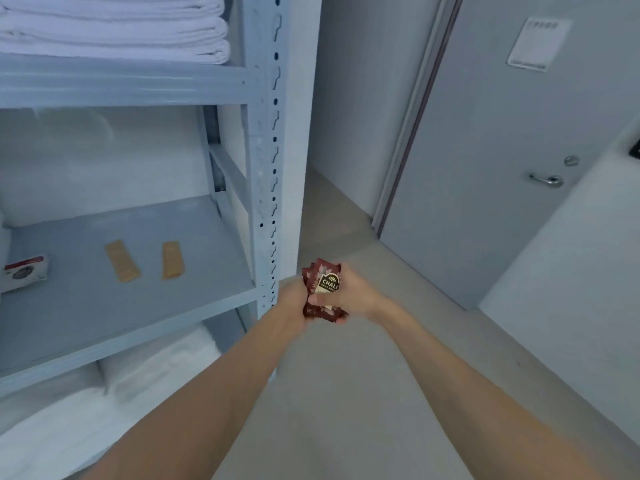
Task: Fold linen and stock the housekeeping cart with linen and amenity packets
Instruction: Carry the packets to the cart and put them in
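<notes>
Dark red packets (322,292), several in a small bundle with a cream label reading "CHALI", sit between both hands in front of the rack's (266,168) front post, out over the floor (346,393). The right hand (353,296) wraps around the bundle from the right, thumb pressed across its face. The left hand (292,301) closes on the bundle's left edge; its fingers are hidden behind the packets, so how they lie cannot be told.

The rack is pale grey metal. On its top visible shelf lies a stack of folded white towels (114,26). The middle shelf (138,306) holds two tan sachets (122,260) lying flat and apart from each other, and a small white box (24,271) with red print at the left edge. Below, white linen (104,393) fills the bottom level, blurred.

To the right stands a grey door (502,150) with a metal handle (547,180) and a paper notice (538,43) fixed high on it.
</notes>
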Available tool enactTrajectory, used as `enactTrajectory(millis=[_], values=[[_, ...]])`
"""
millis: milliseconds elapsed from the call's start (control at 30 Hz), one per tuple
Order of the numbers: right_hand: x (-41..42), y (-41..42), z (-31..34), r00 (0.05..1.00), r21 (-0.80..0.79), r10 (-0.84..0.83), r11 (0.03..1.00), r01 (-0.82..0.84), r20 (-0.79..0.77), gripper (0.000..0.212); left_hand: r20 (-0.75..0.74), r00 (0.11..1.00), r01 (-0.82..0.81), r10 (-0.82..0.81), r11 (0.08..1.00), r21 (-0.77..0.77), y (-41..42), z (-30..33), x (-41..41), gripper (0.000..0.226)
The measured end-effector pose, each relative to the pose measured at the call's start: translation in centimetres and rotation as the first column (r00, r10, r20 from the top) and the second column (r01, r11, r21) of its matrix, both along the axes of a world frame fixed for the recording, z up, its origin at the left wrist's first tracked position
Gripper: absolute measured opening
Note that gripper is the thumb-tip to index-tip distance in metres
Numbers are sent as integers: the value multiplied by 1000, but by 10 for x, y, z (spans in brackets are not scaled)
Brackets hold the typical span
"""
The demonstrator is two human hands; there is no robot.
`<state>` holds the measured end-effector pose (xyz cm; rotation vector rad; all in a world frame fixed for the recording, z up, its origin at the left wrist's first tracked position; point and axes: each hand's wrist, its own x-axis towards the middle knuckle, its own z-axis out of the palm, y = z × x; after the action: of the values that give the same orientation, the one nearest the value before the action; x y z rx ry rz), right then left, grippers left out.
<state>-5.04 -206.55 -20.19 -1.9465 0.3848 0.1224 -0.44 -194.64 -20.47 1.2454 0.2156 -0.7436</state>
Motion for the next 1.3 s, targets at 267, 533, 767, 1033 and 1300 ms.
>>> enactTrajectory(millis=[267, 533, 767, 1033, 1300], values=[[-35, -115, 6, 964, 155, -265, 952, 263, -6, 45, 52, 991, 120, -122, 992, 47, -127, 3, -4, 37], [-6, -243, -17, 742, 356, -662, 721, 594, 103, 28, 24, 983, 184, -185, 983, 19, -299, -29, 57, 35], [49, -336, -10, 687, 455, -718, 652, 606, 114, 15, 191, 979, 50, -73, 991, 123, -423, -26, 101, 31], [113, -440, -4, 673, 411, -727, 660, 628, 138, 13, 392, 916, -27, -83, 963, 267, -519, -16, 171, 21], [200, -573, -8, 740, 514, -662, 680, 522, 124, 6, 401, 913, -156, 76, 973, 171, -599, -1, 271, 29]])
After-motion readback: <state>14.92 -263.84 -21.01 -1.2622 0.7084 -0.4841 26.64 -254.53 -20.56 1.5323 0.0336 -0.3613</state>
